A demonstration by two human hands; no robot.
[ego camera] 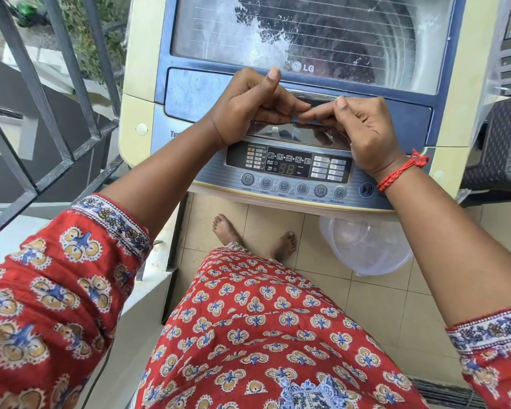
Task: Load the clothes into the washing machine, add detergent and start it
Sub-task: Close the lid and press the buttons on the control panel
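Observation:
A top-loading washing machine point(136, 113) stands in front of me with its blue glass-windowed lid point(189, 95) down. My left hand point(248, 107) and my right hand point(366, 128) meet at the lid's front handle point(319, 101), fingertips curled onto its edge, thumbs raised. The glass shows reflections, so I cannot make out what is in the drum. Below my hands lies the control panel point(289, 168), its display dark, with a row of round buttons and the start/pause button point(367, 190) beside my right wrist. No detergent is in view.
A clear plastic tub point(366, 249) sits on the tiled floor under the machine's front right. A metal railing point(56, 84) and a white ledge point(12, 240) run along my left. A dark woven chair point(502, 143) stands at the right.

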